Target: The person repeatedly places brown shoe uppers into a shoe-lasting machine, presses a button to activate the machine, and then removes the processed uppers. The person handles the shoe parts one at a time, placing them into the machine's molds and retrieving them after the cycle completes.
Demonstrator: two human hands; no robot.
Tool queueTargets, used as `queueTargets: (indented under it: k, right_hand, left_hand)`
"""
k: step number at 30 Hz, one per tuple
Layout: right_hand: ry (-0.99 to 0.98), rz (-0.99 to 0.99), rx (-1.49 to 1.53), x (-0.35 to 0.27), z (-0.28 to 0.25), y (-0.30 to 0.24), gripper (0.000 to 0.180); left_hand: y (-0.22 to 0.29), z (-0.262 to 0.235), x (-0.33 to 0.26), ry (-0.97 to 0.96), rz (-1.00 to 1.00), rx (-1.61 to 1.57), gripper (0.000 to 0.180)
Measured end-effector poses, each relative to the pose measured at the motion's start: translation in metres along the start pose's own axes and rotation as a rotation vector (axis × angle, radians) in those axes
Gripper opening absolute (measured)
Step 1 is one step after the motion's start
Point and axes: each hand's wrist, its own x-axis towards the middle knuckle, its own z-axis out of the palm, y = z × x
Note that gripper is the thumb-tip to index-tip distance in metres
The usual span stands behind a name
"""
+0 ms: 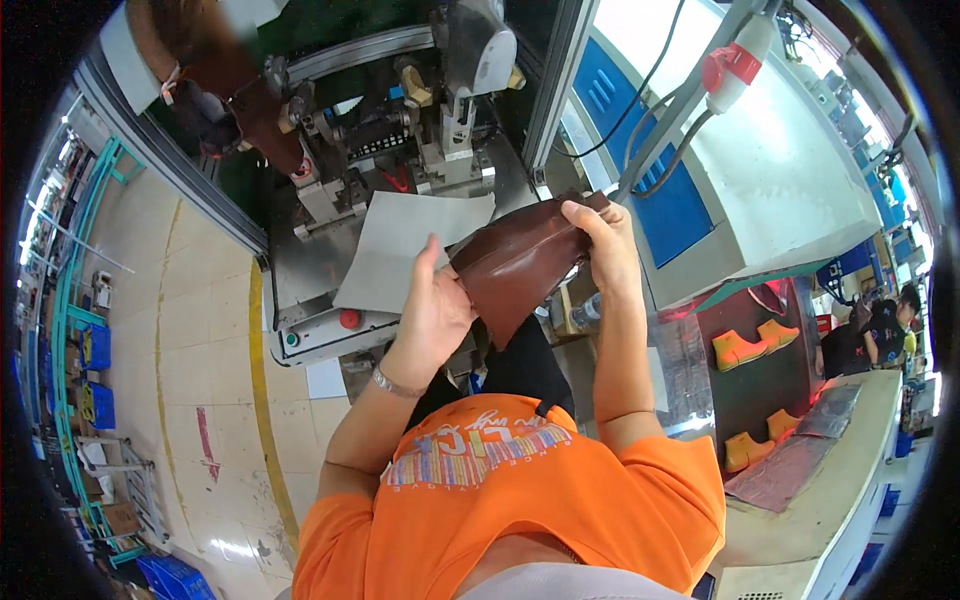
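Note:
A dark brown leather boot upper (525, 262) is stretched between my hands, with a seam running along its glossy side. My right hand (612, 248) grips its right upper edge, thumb on top. At the opposite edge my left hand (440, 312) holds it with the fingers partly hidden behind the leather and the thumb sticking up. Just beyond, a light grey sheet (408, 250) lies on the front of a machine. Another brown leather piece (262, 118) sits on the machine's left side, near the metal clamps (318, 195).
A red push button (349, 318) and a green one (292, 340) are on the machine's front edge. At right stand a white and blue cabinet (760, 190) and a conveyor with yellow-orange shoe forms (755, 345). A person (875, 335) is farther right.

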Motion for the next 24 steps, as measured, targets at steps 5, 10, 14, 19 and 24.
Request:
queueTargets:
  k: [5,10,14,19,24]
  right_hand:
    - [0.085,-0.102,-0.075,0.005,0.0,-0.001,0.016]
    - [0.13,-0.111,0.05,0.006,0.001,-0.007,0.016]
    - [0.095,-0.041,0.036,0.002,0.0,-0.018,0.016]
    - [0.107,-0.085,-0.24,0.011,0.005,-0.032,0.027]
    - [0.022,-0.125,-0.238,0.023,-0.003,-0.028,0.026]
  left_hand:
    - [-0.021,-0.011,0.012,0.198,0.197,0.368,0.021]
    - [-0.043,-0.016,0.016,0.268,0.364,0.353,0.023]
    - [-0.029,-0.013,0.008,0.084,0.049,-0.012,0.031]
    - [-0.004,0.002,0.013,0.009,0.083,0.135,0.043]
    - [-0.01,0.014,0.015,-0.017,0.539,0.68,0.031]
